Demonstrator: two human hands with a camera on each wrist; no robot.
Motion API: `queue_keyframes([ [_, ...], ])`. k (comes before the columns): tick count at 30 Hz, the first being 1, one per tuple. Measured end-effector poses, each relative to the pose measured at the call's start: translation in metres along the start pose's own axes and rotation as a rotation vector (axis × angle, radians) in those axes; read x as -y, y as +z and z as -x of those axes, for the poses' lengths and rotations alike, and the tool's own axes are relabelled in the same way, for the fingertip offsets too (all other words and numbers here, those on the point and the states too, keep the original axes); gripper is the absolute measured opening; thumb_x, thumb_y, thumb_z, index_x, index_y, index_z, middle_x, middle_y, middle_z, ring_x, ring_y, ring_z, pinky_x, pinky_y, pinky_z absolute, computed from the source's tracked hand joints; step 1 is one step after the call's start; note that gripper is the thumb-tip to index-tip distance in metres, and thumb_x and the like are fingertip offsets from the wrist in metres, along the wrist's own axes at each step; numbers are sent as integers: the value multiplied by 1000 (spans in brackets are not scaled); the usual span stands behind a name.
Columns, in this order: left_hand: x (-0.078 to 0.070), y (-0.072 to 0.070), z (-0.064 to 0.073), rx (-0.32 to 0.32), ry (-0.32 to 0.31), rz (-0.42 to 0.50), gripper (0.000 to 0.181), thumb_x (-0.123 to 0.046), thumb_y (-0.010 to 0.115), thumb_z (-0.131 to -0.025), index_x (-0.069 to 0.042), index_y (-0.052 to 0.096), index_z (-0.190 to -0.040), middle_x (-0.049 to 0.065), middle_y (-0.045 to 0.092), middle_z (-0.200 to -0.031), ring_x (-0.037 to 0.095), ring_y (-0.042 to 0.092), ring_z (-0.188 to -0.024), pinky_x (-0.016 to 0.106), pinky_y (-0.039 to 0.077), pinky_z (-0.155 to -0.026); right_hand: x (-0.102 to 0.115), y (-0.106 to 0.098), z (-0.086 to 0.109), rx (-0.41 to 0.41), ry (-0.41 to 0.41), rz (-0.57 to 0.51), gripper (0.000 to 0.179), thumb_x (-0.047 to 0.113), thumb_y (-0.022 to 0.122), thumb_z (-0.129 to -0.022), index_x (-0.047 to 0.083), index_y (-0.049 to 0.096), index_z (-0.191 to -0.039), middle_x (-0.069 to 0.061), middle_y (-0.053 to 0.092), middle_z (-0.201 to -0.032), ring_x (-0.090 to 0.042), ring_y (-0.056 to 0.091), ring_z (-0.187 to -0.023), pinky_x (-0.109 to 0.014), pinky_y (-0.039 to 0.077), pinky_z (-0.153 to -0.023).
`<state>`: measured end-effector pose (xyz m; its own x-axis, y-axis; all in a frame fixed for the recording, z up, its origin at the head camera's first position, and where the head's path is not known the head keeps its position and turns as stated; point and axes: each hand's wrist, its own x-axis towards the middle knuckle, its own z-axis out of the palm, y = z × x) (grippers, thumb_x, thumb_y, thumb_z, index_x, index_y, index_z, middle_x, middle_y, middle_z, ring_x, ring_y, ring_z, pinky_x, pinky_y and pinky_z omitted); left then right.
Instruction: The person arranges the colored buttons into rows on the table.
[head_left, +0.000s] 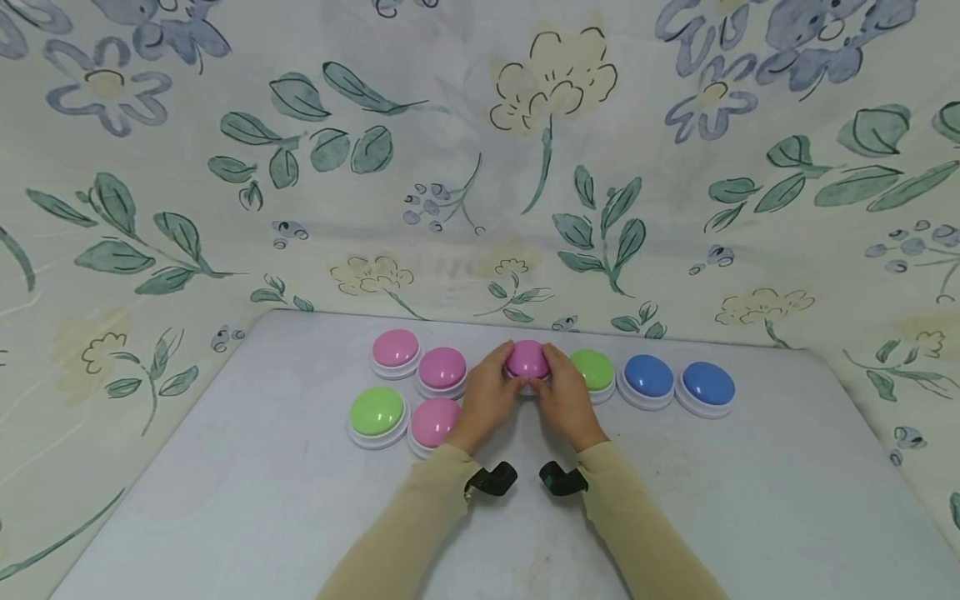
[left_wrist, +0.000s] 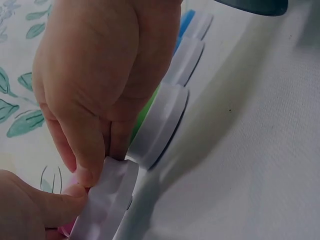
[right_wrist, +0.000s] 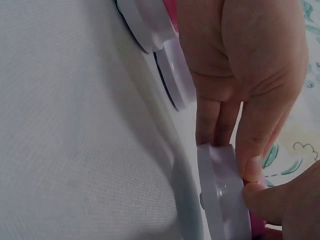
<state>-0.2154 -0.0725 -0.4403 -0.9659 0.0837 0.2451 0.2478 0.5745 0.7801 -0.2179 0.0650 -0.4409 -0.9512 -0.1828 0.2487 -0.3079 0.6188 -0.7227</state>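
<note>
Both hands hold one pink dome push button [head_left: 527, 359] with a white round base, near the back of the table. My left hand [head_left: 486, 404] grips its left side, and my right hand [head_left: 568, 402] its right side, thumbs meeting at the front of the dome. In the left wrist view the white base [left_wrist: 107, 200] stands on edge in that tilted picture, fingers at its rim. The right wrist view shows the pink dome [right_wrist: 257, 225] partly hidden behind a thumb. Just right of the right hand sits a green push button [head_left: 592, 370].
Two blue buttons [head_left: 648, 376] continue the row to the right. Left of the hands stand a green button [head_left: 377, 411] and several pink ones [head_left: 395, 348], one partly covered by the left hand. A flowered cloth [head_left: 450, 275] rises behind the white table [head_left: 247, 500].
</note>
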Motion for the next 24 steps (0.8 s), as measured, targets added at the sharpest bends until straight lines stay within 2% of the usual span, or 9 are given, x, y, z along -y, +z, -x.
queue_keyframes([
  [8, 4, 6, -2, 9, -13, 15, 57, 4, 68, -91, 11, 46, -143, 27, 48, -147, 36, 45, -138, 43, 38, -115, 0, 1, -1, 34, 38, 47, 51, -7, 57, -96, -16, 40, -143, -34, 39, -150, -45, 39, -140, -52, 33, -116],
  [14, 8, 9, -1, 7, -15, 10, 56, 2, 69, -91, 11, 47, -143, 26, 49, -146, 36, 46, -137, 43, 39, -114, 1, 3, -2, 59, 79, 81, 51, -6, 55, -97, -15, 39, -145, -34, 37, -151, -44, 37, -141, -51, 31, -117],
  [24, 9, 10, 0, 20, -20, -10, 56, 1, 69, -92, 10, 46, -143, 25, 49, -146, 34, 47, -137, 43, 39, -113, 2, 5, -1, 66, 100, 98, 51, -6, 55, -97, -16, 39, -145, -35, 37, -151, -45, 37, -141, -53, 31, -117],
])
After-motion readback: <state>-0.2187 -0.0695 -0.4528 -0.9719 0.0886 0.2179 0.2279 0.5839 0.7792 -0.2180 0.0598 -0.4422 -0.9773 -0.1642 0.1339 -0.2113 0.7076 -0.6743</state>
